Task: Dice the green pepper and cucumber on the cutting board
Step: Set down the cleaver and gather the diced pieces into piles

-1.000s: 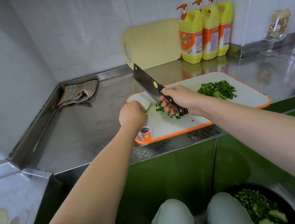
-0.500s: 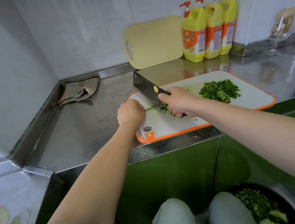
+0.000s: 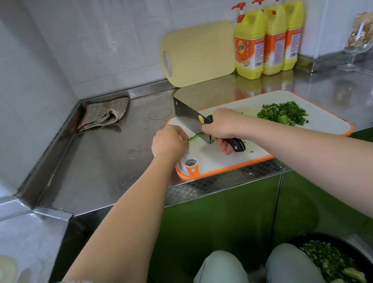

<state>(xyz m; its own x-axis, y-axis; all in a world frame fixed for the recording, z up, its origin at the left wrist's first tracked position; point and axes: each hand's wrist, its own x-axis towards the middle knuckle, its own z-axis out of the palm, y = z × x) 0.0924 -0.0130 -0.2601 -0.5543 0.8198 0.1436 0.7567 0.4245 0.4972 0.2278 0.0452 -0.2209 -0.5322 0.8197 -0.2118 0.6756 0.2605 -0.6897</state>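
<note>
Head view: right hand [image 3: 224,122] grips the cleaver [image 3: 187,116], blade down on the cutting board [image 3: 321,122]. Left hand [image 3: 168,142], fingers curled, pins what looks like cucumber [image 3: 193,138], mostly hidden. Diced green pepper [image 3: 282,112] lies to the right.

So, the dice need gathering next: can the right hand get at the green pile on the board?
Probably yes: the pile lies bare on the cutting board beside the right hand, nothing between, though that hand grips the cleaver.
</note>
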